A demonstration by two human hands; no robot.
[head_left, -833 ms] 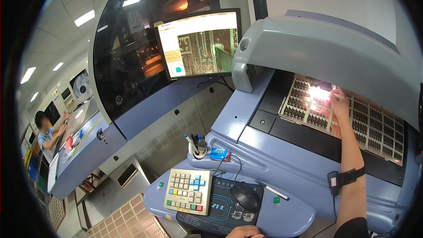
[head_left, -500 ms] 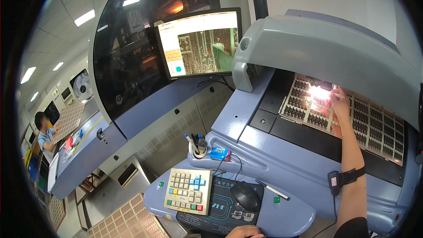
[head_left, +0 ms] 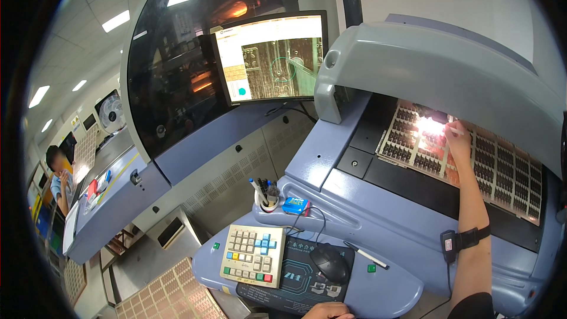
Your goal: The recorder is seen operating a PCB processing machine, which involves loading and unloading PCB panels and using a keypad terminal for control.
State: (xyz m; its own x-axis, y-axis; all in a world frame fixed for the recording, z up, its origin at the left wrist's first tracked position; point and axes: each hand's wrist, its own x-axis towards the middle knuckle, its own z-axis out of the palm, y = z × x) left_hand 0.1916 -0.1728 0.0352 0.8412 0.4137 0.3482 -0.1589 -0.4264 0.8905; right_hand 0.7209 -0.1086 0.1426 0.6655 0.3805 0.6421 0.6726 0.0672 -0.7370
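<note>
My right hand (head_left: 458,140) reaches under the grey hood, over a panel of dark patterned strips (head_left: 499,171). Its fingers are pinched on a slim pale tool (head_left: 456,132), mostly covered by the hand, beside a bright light (head_left: 431,125) on the panel. On the monitor (head_left: 274,62) is a magnified view of the surface, with a pointed greenish shape beside a circle mark. My left hand (head_left: 326,311) is at the lower edge below the mouse pad, fingers curled; a dark bit shows under them, but its kind is hidden.
The grey hood (head_left: 431,59) arches low over the panel. On the console sit a keypad (head_left: 253,256), a mouse (head_left: 329,263), a white pen (head_left: 366,255), a pen cup (head_left: 267,198) and a small blue box (head_left: 295,205). At far left another person (head_left: 59,174) handles a panel.
The pointed shape on the monitor has shifted and looks broader, while my right hand has barely moved. The person at far left has raised a hand, and their panel stands differently. My left hand stays put.
</note>
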